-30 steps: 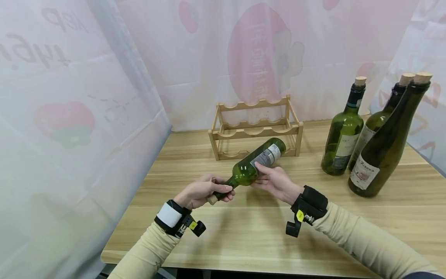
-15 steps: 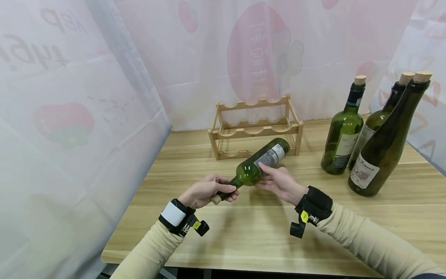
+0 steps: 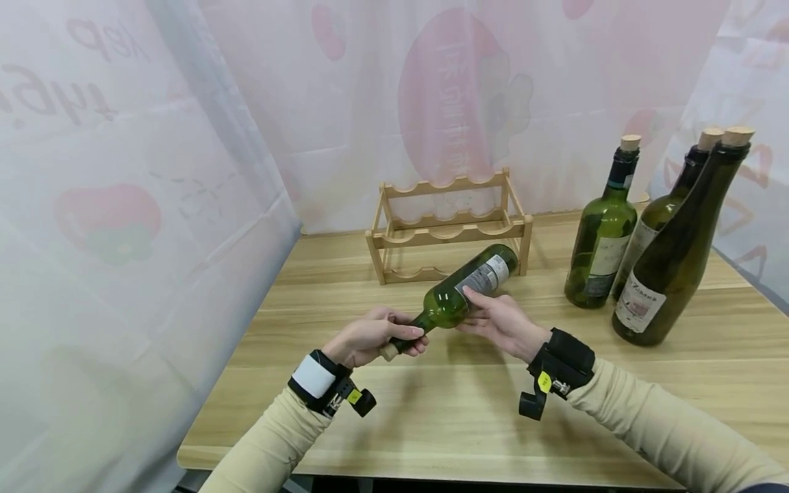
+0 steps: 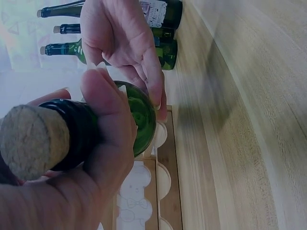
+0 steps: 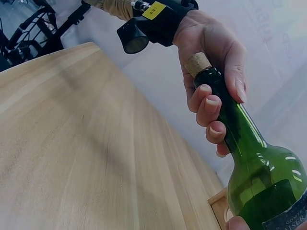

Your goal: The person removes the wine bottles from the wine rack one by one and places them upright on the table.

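Note:
A green wine bottle [image 3: 445, 305] with a cork and a grey label is held tilted above the table, its base pointing away to the right. My left hand [image 3: 370, 337] grips its dark neck just beyond the cork [image 5: 198, 63], with fingers curled round it in the right wrist view. Lower on the body, my right hand [image 3: 502, 326] holds the bottle with the thumb on the label and fingers underneath. Just behind the bottle's base stands a wooden wine rack [image 3: 451, 236] with scalloped rails. From the left wrist view, the cork end faces the camera and hides part of the bottle.
Three corked bottles stand at the right: a green bottle [image 3: 603, 236], another bottle [image 3: 653, 218] partly hidden, and a tall dark bottle [image 3: 681, 253] in front. Printed curtains [image 3: 351, 123] hang behind and to the left of the wooden table [image 3: 468, 431].
Both hands have shifted slightly to the right with the bottle, keeping their grip. The rack and standing bottles stay in place, while the view shifts a little.

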Demonstrator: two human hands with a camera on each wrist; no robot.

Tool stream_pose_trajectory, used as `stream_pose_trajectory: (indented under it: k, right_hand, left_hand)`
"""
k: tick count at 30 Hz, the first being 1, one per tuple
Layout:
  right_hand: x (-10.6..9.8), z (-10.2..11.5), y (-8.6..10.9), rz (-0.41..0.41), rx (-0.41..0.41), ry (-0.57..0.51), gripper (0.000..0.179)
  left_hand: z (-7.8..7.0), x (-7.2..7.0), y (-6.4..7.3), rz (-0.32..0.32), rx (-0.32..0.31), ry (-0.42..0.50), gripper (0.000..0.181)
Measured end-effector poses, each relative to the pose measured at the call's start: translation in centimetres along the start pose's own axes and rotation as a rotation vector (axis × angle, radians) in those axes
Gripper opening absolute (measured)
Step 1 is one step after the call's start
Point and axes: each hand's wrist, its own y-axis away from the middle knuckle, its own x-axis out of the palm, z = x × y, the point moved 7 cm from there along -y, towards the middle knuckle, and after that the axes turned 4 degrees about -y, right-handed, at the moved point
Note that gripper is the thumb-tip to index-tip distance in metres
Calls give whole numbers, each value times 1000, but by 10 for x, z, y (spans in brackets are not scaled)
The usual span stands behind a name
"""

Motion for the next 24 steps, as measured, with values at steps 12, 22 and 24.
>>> stream_pose_trajectory:
  k: [12, 22, 24]
  right_hand:
    - [-8, 5, 3, 7, -30, 43, 63]
    - [-13, 29, 24, -190, -295, 587, 67]
    - [-4, 39, 33, -206, -473, 820, 71]
  left_hand:
    - [-1, 6, -10, 4, 3, -7, 28]
    - [-7, 10, -13, -11, 30, 14, 27]
    - [-9, 8, -12, -22, 35, 13, 26]
